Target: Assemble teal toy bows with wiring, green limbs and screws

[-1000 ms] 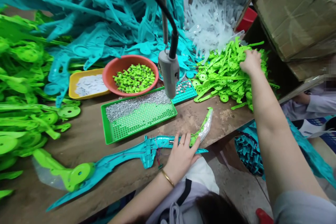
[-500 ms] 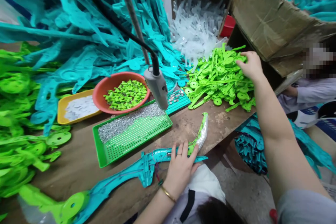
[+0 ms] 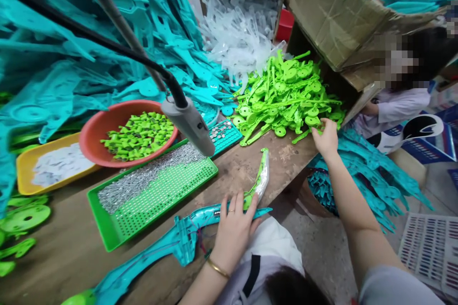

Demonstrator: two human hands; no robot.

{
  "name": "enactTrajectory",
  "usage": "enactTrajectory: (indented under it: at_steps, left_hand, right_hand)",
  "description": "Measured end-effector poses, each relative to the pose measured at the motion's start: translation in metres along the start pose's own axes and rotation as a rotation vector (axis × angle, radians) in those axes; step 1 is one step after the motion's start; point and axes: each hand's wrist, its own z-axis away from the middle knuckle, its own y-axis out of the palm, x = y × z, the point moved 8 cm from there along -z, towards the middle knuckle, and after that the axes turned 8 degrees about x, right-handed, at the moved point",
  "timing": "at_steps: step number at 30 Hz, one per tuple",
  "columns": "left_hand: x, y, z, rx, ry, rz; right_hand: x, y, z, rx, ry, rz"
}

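My left hand [image 3: 234, 228] rests over a long teal plastic shell [image 3: 203, 217], fingers across its top and the thumb along the near side. Thin wires run from the shell, and a dark strip shows beside my fingers. Against my fingertips leans a curved bright-green piece with a clear, shiny cover [image 3: 263, 176]. At the near right edge of a heap of bright-green plastic parts [image 3: 286, 90] is my right hand [image 3: 326, 139], thumb and forefinger apart. It is close to a loose green part, and no held part shows.
A grey hanging tool [image 3: 189, 124] is above a green tray [image 3: 164, 195] of small metal pieces. Nearby are a red bowl [image 3: 91, 140] of green pieces and a yellow tray [image 3: 25, 171]. Boxes [image 3: 336, 14] stand behind; another person [image 3: 400, 105] sits at right.
My right hand has come from the far right side of the green heap to its near edge. My left hand stays on the teal shell. The view has shifted right.
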Motion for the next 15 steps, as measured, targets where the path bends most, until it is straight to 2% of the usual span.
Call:
enactTrajectory:
  at_steps: [3,6,10,13,15]
  left_hand:
    - [0.000,0.001,0.000,0.000,0.004,-0.003]
    - [-0.001,0.001,0.000,-0.004,0.010,-0.011]
    - [0.000,0.002,0.001,0.012,0.009,-0.017]
    - [0.000,0.002,0.001,0.030,0.003,-0.025]
    - [0.001,0.003,0.001,0.033,-0.008,-0.024]
  right_hand:
    - [0.014,0.007,-0.009,-0.017,-0.104,0.156]
    - [0.033,0.000,-0.029,-0.050,-0.186,0.205]
    - [0.063,-0.026,-0.073,-0.164,-0.283,0.117]
    - [0.079,-0.053,-0.108,-0.220,-0.279,-0.006]
    - [0.092,-0.073,-0.121,-0.220,-0.306,-0.120]
